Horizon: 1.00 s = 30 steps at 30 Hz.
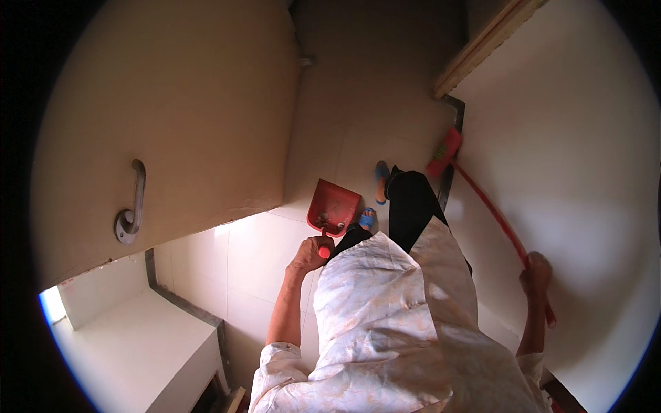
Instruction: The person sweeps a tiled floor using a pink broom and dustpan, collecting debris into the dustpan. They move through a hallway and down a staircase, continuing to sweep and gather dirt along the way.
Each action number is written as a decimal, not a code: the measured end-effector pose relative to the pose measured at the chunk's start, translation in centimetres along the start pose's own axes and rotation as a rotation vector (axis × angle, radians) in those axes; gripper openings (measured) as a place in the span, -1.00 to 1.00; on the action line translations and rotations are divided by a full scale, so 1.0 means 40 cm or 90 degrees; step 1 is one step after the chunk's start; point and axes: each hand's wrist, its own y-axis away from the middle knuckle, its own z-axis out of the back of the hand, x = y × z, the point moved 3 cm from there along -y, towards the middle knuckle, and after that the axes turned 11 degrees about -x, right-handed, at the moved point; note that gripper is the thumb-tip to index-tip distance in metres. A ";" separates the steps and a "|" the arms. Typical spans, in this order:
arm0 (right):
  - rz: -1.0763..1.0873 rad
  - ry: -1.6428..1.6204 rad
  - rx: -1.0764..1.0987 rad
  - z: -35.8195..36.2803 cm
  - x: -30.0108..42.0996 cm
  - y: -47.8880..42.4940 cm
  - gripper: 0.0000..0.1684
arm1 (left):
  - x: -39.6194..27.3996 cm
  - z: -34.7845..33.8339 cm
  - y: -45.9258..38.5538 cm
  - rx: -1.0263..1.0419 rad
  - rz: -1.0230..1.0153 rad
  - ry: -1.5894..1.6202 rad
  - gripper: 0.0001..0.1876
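My left hand point(310, 253) is closed around the handle of a red plastic dustpan point(335, 201), whose pan is just beyond the hand, beside my left foot. Bits of dirt lie in the pan near its handle end. On the right, my right hand point(537, 271) grips the long red handle of a broom point(490, 206) near its upper end. The broom's red head point(445, 152) is slightly blurred and is by the dark skirting at the foot of the right wall; its bristles cannot be made out clearly. Both feet wear blue sandals point(366, 219).
A door point(196, 113) with a metal lever handle point(133, 204) stands on the left. A white wall point(578, 170) rises close on the right, with a wooden door frame point(485, 49) further ahead. Pale tiles point(253, 263) cover the floor; a white ledge point(150, 340) juts in at lower left.
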 end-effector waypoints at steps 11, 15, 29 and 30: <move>0.192 0.057 0.067 -0.049 -0.056 0.058 -0.70 | -0.016 0.017 -0.005 -0.040 -0.065 -0.097 -0.76; 0.273 -0.017 -0.018 -0.006 0.120 -0.004 -0.71 | 0.111 -0.086 -0.053 -0.126 -0.030 -0.031 -0.73; 0.509 -0.161 -0.117 0.051 0.676 -0.238 -0.72 | 0.001 0.009 0.052 -0.170 0.066 0.028 -0.77; 0.520 -0.162 -0.119 0.052 0.699 -0.242 -0.73 | 0.010 0.009 0.047 -0.158 0.077 0.007 -0.79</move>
